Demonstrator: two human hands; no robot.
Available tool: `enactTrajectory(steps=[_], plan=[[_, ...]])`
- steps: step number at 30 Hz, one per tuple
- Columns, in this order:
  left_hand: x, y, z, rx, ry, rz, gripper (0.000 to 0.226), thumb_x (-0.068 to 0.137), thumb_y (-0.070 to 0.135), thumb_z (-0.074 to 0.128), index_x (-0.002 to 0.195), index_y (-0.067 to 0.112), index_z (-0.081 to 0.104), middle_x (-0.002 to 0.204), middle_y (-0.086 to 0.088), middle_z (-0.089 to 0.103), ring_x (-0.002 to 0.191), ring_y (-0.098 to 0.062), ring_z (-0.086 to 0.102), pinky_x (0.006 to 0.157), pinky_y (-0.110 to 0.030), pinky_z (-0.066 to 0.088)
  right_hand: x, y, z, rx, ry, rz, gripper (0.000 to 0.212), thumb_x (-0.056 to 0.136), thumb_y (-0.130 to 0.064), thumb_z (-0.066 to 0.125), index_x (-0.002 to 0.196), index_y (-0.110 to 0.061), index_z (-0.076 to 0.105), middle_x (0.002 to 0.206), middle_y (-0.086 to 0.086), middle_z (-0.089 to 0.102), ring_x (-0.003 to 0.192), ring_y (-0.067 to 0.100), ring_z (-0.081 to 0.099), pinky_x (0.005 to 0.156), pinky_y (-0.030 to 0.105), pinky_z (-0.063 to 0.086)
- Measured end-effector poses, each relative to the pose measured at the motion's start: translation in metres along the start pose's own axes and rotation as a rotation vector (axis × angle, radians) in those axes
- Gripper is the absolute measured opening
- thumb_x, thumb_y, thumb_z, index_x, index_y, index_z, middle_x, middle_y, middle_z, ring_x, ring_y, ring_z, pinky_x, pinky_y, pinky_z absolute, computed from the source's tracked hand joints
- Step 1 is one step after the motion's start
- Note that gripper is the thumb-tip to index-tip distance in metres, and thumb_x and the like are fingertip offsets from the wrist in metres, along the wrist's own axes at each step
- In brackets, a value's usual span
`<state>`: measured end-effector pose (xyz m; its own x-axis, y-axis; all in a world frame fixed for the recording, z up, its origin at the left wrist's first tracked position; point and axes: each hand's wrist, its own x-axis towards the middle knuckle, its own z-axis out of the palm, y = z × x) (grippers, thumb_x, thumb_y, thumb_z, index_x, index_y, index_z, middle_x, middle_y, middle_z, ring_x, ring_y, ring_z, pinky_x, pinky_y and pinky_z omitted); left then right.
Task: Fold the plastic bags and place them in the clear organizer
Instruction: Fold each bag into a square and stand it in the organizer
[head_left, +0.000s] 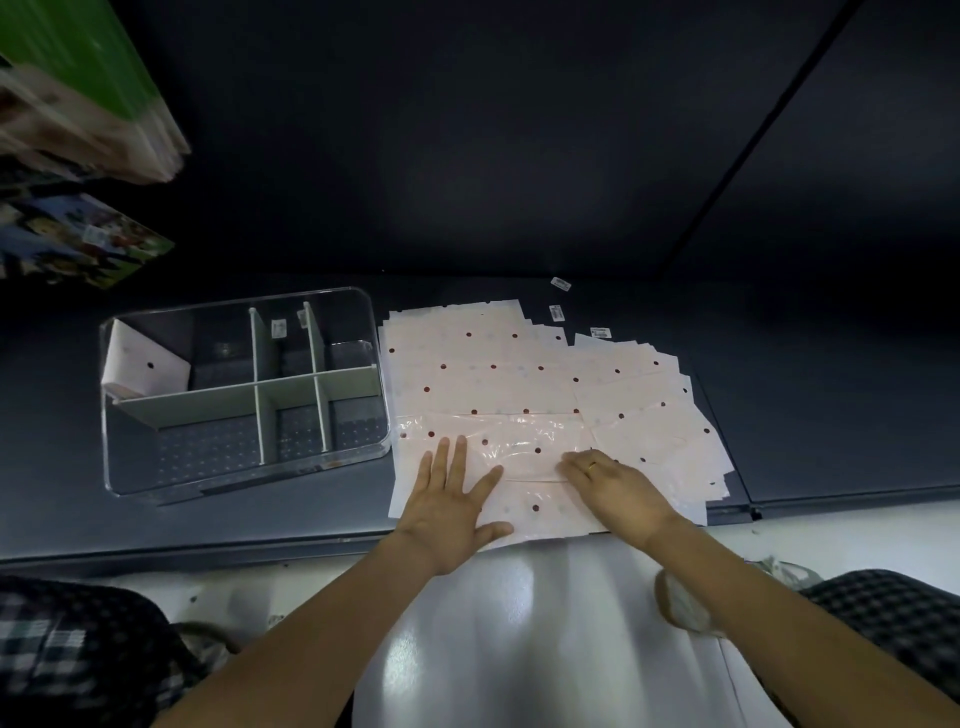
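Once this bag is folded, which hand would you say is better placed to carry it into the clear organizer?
Probably the left hand: it rests on the bag on the side nearest the clear organizer; the right hand lies farther away.

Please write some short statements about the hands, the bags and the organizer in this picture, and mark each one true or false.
1. Both hands press flat on the top bag. True: left hand, right hand.
2. The organizer stands right of the bags. False: it is left of them.
3. One folded bag is already in the organizer. True.
4. That bag is in the near right compartment. False: far left compartment.
5. The right hand wears a ring. True.
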<state>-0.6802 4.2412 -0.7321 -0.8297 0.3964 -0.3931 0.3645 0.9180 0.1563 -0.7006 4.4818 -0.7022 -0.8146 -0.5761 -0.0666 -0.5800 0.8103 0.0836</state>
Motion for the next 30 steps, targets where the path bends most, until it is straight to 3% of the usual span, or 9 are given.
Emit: enactTrajectory(steps=[5,8,13,16,20,22,24,27,30], plan=[[-0.002,0.003,-0.010,-0.021,0.075,-0.035,0.065,0.092,0.066,0.025,0.148,0.033,0.021,0.158,-0.013,-0.012,0.143,-0.035,-0.018,0.115,-0.051,-0.013,0.009,-0.002,-0.021,-0.018,0.136,-0.157,0.033,0.041,0.000,0.079,0.069,-0.015,0.070,0.070,-0.003,0.067,0.064,0.018,0.062,0.059,0.022,0.048],[-0.008,0.003,-0.012,-0.044,0.190,-0.023,0.056,0.093,0.059,0.037,0.140,0.029,0.038,0.155,-0.006,0.014,0.142,-0.026,0.008,0.116,-0.038,0.005,0.008,-0.019,-0.031,0.139,0.252,-0.241,0.016,0.061,-0.010,0.079,0.073,-0.016,0.070,0.073,-0.005,0.067,0.069,0.018,0.063,0.065,0.023,0.048],[-0.019,0.003,-0.003,-0.229,0.298,-0.016,0.036,0.097,0.043,0.042,0.129,0.032,0.055,0.130,0.006,0.045,0.121,-0.017,0.036,0.093,-0.024,0.027,0.015,-0.064,-0.040,0.360,0.309,-0.214,0.006,0.076,-0.020,0.075,0.078,-0.017,0.071,0.072,-0.006,0.067,0.072,0.015,0.062,0.068,0.023,0.040],[-0.019,0.002,0.001,-0.317,0.325,-0.057,0.031,0.099,0.036,0.040,0.120,0.030,0.062,0.122,0.007,0.049,0.112,-0.016,0.040,0.083,-0.020,0.028,0.021,-0.069,-0.041,0.536,0.237,-0.090,0.014,0.082,-0.026,0.070,0.089,-0.015,0.071,0.082,-0.007,0.070,0.081,0.011,0.061,0.076,0.018,0.036],[-0.013,-0.003,0.003,-0.403,0.336,-0.120,0.032,0.099,0.037,0.043,0.109,0.022,0.069,0.116,0.006,0.052,0.109,-0.017,0.041,0.087,-0.021,0.033,0.018,-0.048,-0.036,0.833,0.065,0.226,0.030,0.077,-0.037,0.074,0.104,-0.028,0.065,0.094,-0.012,0.064,0.090,-0.004,0.052,0.083,0.008,0.036],[-0.010,-0.003,0.001,-0.493,0.332,-0.165,0.029,0.098,0.036,0.047,0.104,0.021,0.071,0.111,0.004,0.054,0.107,-0.019,0.042,0.088,-0.021,0.033,0.017,-0.040,-0.029,0.933,-0.019,0.366,0.025,0.076,-0.034,0.074,0.097,-0.037,0.061,0.091,-0.014,0.061,0.087,-0.006,0.054,0.078,0.006,0.037],[-0.007,-0.002,-0.001,-0.567,0.328,-0.220,0.025,0.096,0.035,0.050,0.101,0.022,0.072,0.108,0.003,0.055,0.105,-0.021,0.043,0.090,-0.026,0.035,0.019,-0.036,-0.020,1.021,-0.061,0.501,0.016,0.079,-0.028,0.073,0.080,-0.033,0.058,0.080,-0.012,0.062,0.073,-0.003,0.054,0.069,0.010,0.039],[-0.002,0.002,-0.006,-0.625,0.310,-0.290,0.023,0.096,0.035,0.052,0.099,0.023,0.072,0.107,0.000,0.056,0.106,-0.022,0.044,0.090,-0.029,0.038,0.025,-0.034,-0.006,1.112,-0.089,0.640,0.037,0.086,-0.026,0.067,0.059,-0.016,0.043,0.051,-0.008,0.045,0.051,0.009,0.032,0.053,0.023,0.027],[0.004,0.005,-0.012,-0.615,0.273,-0.337,0.025,0.097,0.036,0.050,0.099,0.024,0.071,0.109,-0.003,0.056,0.109,-0.023,0.043,0.090,-0.032,0.040,0.034,-0.034,0.000,1.049,-0.116,0.718,0.042,0.088,-0.026,0.063,0.055,-0.016,0.039,0.043,-0.010,0.037,0.046,0.006,0.029,0.048,0.019,0.024]])
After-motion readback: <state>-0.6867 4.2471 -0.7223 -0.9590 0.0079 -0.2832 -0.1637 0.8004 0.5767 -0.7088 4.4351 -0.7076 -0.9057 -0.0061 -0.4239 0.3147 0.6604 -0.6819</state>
